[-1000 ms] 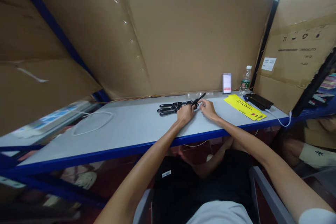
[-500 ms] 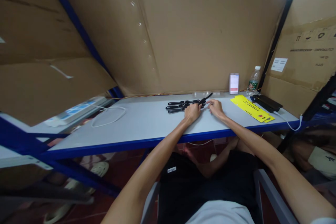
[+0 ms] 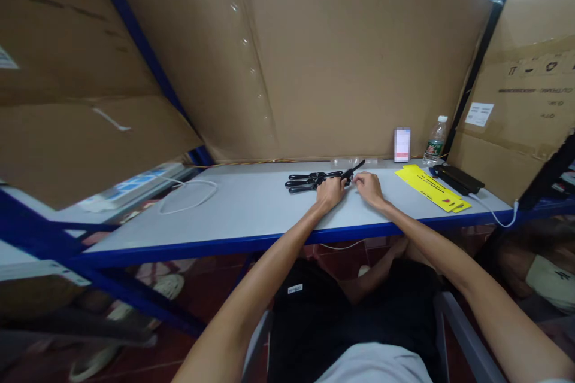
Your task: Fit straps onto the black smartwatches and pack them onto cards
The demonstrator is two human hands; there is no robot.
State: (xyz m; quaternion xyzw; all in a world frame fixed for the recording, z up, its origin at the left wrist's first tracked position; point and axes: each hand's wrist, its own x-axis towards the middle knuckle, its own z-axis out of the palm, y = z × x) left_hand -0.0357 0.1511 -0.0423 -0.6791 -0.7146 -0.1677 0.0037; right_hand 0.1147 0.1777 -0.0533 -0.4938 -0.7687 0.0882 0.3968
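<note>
On the grey-white tabletop (image 3: 251,209), several slim black-handled tools (image 3: 300,183) lie side by side, their handles to the left; their exact kind is too small to tell. My left hand (image 3: 331,192) rests at their right end, with fingers closed around a black-handled tool (image 3: 357,167) that slants up to the right. Close beside it, my right hand (image 3: 369,187) is bent in, thumb and fingers pinched together near that tool's lower part. Whatever sits between those fingertips is too small to make out.
Clear plastic pieces (image 3: 341,163) lie behind the tools. To the right are a phone (image 3: 402,145), a water bottle (image 3: 435,142), yellow printed cards (image 3: 426,187) and a black case (image 3: 459,178) with a white cable. A white cable loop (image 3: 188,210) lies left. Cardboard (image 3: 359,66) walls the back.
My right hand's fingers have drawn in from a looser, more extended pose to a pinch by the tool. My left hand stays in place on it. The view has shifted slightly.
</note>
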